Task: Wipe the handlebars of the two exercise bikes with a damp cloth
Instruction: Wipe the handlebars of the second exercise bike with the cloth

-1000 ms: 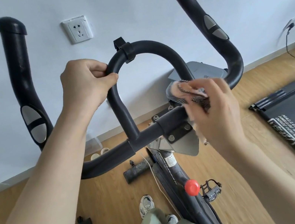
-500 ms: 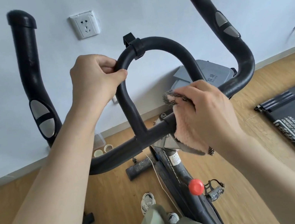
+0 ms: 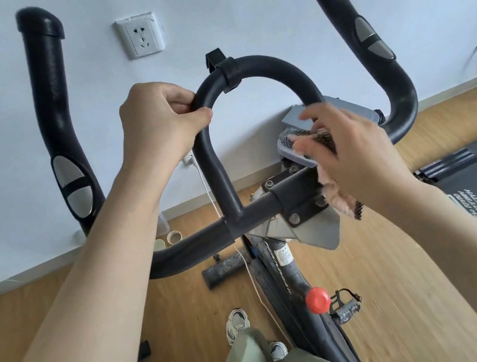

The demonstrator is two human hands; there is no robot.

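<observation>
1. Black foam covers the handlebars (image 3: 197, 244) of the bike we stand over; we take the clamp bracket (image 3: 296, 193) at their middle as our mark.
2. Up and left of the bracket, our left hand (image 3: 158, 121) wraps the centre loop (image 3: 271, 64), fingers and thumb curled round the tube. We judge this steadies the bars against the rubbing.
3. Just right of the bracket, our right hand (image 3: 355, 148) grips the bunched cloth (image 3: 338, 200), which touches the bracket's right edge and hangs a little below it — so that stretch seems the patch being wiped.
4. Our left forearm reaches straight up to the loop; our right wrist bends inward, forefinger lifted toward the loop's right leg.
5. Whether the outer horns, far to either side of the bracket, are wiped we cannot tell — no second bike shows.
</observation>
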